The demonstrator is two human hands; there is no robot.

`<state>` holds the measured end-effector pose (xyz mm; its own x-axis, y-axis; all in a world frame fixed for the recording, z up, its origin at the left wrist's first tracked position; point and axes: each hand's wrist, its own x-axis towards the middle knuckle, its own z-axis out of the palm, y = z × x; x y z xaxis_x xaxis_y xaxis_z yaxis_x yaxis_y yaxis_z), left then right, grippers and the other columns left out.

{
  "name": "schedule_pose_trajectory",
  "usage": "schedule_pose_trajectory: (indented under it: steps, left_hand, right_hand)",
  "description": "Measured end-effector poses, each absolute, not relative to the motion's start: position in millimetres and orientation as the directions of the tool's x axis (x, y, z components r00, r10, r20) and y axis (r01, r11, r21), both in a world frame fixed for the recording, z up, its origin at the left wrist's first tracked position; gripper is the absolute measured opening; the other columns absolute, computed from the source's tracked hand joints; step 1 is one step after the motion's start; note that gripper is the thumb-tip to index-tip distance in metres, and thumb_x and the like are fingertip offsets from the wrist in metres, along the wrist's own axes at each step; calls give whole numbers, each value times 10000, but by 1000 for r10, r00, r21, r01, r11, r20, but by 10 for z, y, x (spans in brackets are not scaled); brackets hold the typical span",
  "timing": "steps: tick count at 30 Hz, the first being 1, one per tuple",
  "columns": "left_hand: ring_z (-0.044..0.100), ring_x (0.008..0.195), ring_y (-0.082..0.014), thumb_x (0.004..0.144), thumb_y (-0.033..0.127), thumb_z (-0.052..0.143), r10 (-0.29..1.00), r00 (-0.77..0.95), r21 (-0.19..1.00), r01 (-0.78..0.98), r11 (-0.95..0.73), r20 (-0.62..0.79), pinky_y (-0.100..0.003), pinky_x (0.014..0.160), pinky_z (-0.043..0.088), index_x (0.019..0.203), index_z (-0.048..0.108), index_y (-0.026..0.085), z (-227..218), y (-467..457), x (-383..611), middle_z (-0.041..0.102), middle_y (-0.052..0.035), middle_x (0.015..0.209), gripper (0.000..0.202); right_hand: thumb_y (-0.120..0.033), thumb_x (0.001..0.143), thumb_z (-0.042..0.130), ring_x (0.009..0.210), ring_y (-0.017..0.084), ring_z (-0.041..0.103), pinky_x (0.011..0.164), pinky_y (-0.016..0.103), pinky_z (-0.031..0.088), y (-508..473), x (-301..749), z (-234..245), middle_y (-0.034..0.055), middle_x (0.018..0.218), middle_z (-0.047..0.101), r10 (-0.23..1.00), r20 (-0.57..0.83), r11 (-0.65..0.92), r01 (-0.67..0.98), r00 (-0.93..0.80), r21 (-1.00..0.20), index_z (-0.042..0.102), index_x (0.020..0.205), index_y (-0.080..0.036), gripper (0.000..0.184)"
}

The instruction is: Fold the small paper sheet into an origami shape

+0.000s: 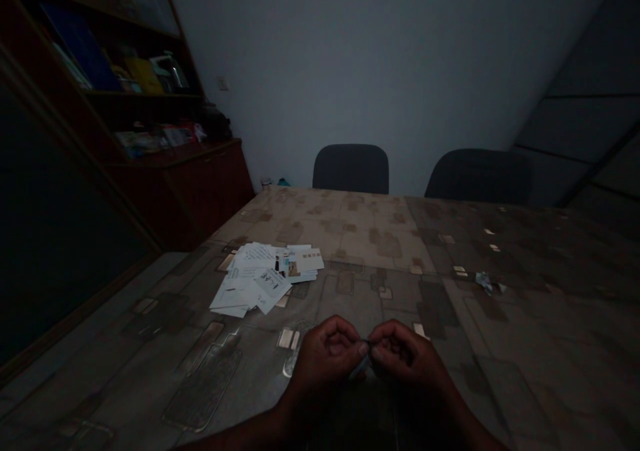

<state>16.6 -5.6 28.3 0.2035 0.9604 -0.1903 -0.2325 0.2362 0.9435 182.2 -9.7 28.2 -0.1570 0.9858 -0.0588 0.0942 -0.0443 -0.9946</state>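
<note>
My left hand (330, 351) and my right hand (407, 354) meet at the near edge of the table, thumbs and forefingers pinched together tip to tip. Between the fingertips is a small dark thing (367, 341), too dim and small to name. Something pale and bluish (359, 368) shows just below the fingers; whether it belongs to the same thing I cannot tell. Ahead and to the left of my hands lies a loose pile of printed white cards or papers (250, 284), overlapping one another.
A patterned cloth (350, 297) covers the table. A crumpled scrap (487, 283) lies to the right. Two dark chairs (351, 167) (479, 174) stand at the far edge. A wooden shelf cabinet (200, 184) stands at the left, by the wall. The room is dim.
</note>
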Motion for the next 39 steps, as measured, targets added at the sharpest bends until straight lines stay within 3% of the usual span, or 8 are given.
schedule_pose_trajectory:
  steps: [8,15,28,32,39]
  left_hand:
    - [462,491,-86,639,392,790,968,182,976,-103,190,-170,-187,483,325,680,569,145,294,-57,146,535,32,562,334]
    - [432,513,-92,665,357,753,969,194,986,-41,162,-151,-187,490,298,690,581,146,319,-57,120,506,39,558,274]
    - [446,491,-79,668,250,738,952,232,974,-59,218,-199,-164,471,283,748,581,154,258,-66,126,491,62,544,200]
    - [510,502,-90,689,330,765,939,291,959,-158,234,-181,-171,490,334,777,592,150,253,-57,122,548,39,578,265]
    - [543,523,-114,716,467,757,951,269,955,-205,214,-155,-201,511,389,740,594,143,302,-60,142,599,6,601,363]
  right_hand:
    - [-304,751,635,638,158,551,573,233,401,-140,1793,354,-3,671,610,990,-3,30,225,-144,-974,662,804,-172,145]
    - [-291,768,583,677,171,569,622,251,426,-149,1784,413,11,708,636,982,23,85,326,-190,-941,679,824,-173,162]
    - [-167,797,532,621,142,562,589,227,428,-138,1772,410,-1,689,602,928,290,368,465,-234,-805,659,765,-192,133]
    - [-174,816,523,600,136,538,566,223,419,-145,1753,382,-4,681,585,914,361,403,484,-183,-777,627,744,-200,129]
    - [-208,843,520,623,138,547,584,222,421,-146,1743,399,-12,695,588,941,293,338,489,-168,-805,629,778,-202,126]
